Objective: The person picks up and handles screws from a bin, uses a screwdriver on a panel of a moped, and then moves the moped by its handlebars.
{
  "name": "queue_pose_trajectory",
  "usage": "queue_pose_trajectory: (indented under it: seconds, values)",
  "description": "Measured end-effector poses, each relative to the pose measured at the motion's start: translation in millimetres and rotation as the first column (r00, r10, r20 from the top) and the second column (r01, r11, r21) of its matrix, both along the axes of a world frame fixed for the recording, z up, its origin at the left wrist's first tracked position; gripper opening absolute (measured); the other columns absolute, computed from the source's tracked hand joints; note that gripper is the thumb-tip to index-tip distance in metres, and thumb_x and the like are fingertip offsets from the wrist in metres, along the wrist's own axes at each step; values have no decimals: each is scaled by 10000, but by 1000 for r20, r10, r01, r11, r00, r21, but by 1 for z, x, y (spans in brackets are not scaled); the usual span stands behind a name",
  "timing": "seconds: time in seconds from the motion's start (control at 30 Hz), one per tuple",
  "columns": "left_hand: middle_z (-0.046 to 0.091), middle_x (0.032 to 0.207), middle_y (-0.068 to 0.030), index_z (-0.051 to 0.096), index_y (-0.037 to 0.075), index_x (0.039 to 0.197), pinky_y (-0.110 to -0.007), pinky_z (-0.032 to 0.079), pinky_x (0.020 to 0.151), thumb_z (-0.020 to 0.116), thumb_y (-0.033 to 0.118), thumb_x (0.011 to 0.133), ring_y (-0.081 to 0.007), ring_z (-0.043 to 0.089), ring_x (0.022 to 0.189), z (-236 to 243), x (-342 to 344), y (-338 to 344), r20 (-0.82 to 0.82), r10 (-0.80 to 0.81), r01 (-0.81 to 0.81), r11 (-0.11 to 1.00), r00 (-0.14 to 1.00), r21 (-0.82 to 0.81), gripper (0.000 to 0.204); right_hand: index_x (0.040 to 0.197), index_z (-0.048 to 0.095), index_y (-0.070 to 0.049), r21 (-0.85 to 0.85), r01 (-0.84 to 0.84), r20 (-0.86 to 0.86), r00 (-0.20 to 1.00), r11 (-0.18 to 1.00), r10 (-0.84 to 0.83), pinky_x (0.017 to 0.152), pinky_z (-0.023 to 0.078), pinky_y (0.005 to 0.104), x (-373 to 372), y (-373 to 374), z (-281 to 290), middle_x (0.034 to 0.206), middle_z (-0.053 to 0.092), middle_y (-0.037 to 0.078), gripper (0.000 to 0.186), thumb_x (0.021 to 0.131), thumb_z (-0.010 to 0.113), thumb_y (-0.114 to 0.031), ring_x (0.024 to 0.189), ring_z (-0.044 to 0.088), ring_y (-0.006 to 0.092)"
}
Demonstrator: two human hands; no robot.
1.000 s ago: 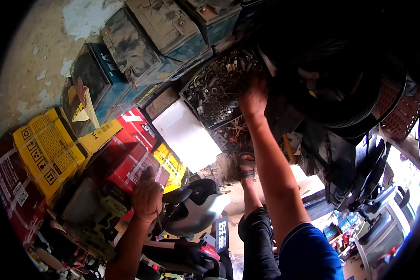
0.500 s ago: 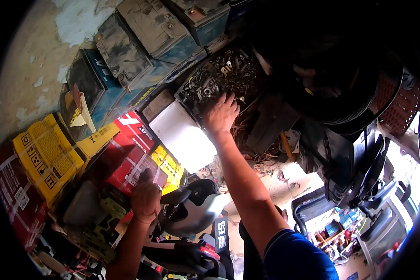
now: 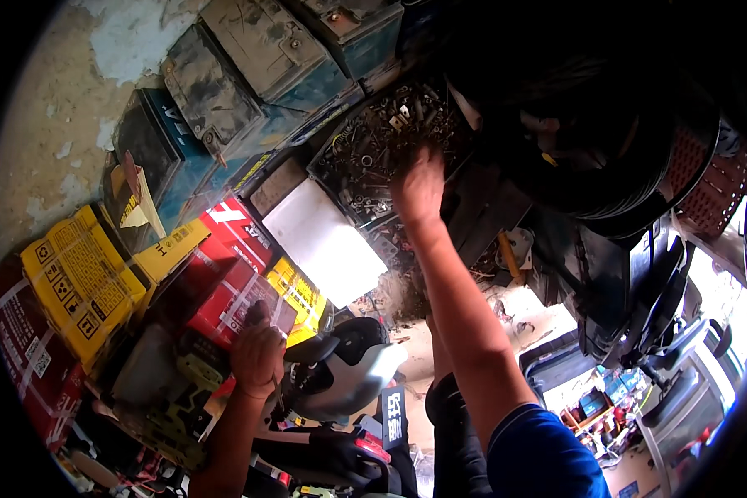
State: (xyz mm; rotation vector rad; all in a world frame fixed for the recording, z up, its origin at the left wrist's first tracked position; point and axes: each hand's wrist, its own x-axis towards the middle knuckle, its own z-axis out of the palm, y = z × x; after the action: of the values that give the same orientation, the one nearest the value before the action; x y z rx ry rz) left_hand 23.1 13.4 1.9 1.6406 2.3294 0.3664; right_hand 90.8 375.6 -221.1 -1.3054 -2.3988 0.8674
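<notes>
Dark, greasy hardware fills a tray (image 3: pixel 361 145) at the upper middle, crowded with bolts, nuts, washers and small metal bits. My right hand (image 3: pixel 417 184) reaches into it, fingertips lost in shadow among the parts. Lower left of that, my left hand (image 3: pixel 257 358) is closed round a metal tool I cannot clearly make out, beside a red carton (image 3: pixel 228 311) and a yellow carton (image 3: pixel 303 290). A white panel (image 3: pixel 319 236) lies just below the tray.
Dusty batteries (image 3: pixel 270 50) line the wall (image 3: pixel 54 124). Yellow boxes (image 3: pixel 83 274) and red boxes stack at the left. Black tyres (image 3: pixel 606 183) sit in shadow at right. A scooter seat (image 3: pixel 353 378) and a cluttered bin (image 3: pixel 598 407) are lower down.
My right hand moved left and down toward the tray's near edge, then back up and right into the parts. My left hand stayed closed near the red carton.
</notes>
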Motion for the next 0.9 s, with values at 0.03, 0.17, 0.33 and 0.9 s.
queue_pose_trajectory:
  seconds: [0.03, 0.17, 0.33, 0.9]
  values:
    - [699, 985, -175, 591, -10, 1013, -432, 570, 842, 619, 63, 946, -347, 710, 956, -2, -3, 10, 1, -7, 7, 999, 1000, 42, 103, 1415, 405, 104, 12, 16, 7, 1000, 1000, -16, 1079, 428, 528, 4, 18, -32, 1353, 484, 382, 617, 914, 585, -208, 1247, 491, 511]
    - [695, 941, -168, 604, -8, 922, -416, 585, 822, 644, 20, 903, -330, 718, 915, -2, -3, 9, 0, 8, -8, 999, 1000, 40, 53, 1423, 398, 73, 130, 79, 373, 920, 988, -122, 1029, 472, 496, -16, 25, -44, 1364, 465, 311, 676, 867, 619, -242, 1218, 499, 446]
    - [692, 927, -172, 600, -10, 900, -415, 589, 827, 640, 3, 895, -334, 720, 910, 3, 0, 11, 15, 13, -14, 998, 1000, 57, 43, 1506, 310, 93, -236, 129, 559, 829, 963, 26, 1109, 395, 504, -42, -31, 4, 1520, 333, 345, 826, 880, 614, -352, 1357, 406, 458]
    - [698, 1019, -172, 575, -12, 1068, -440, 569, 846, 584, 66, 957, -361, 708, 954, 1, -2, 4, 7, -14, 13, 998, 1000, 61, 137, 1364, 420, 125, 196, 84, 41, 995, 977, -94, 1077, 399, 530, -4, 3, -26, 1303, 501, 392, 641, 832, 631, -162, 1216, 452, 549]
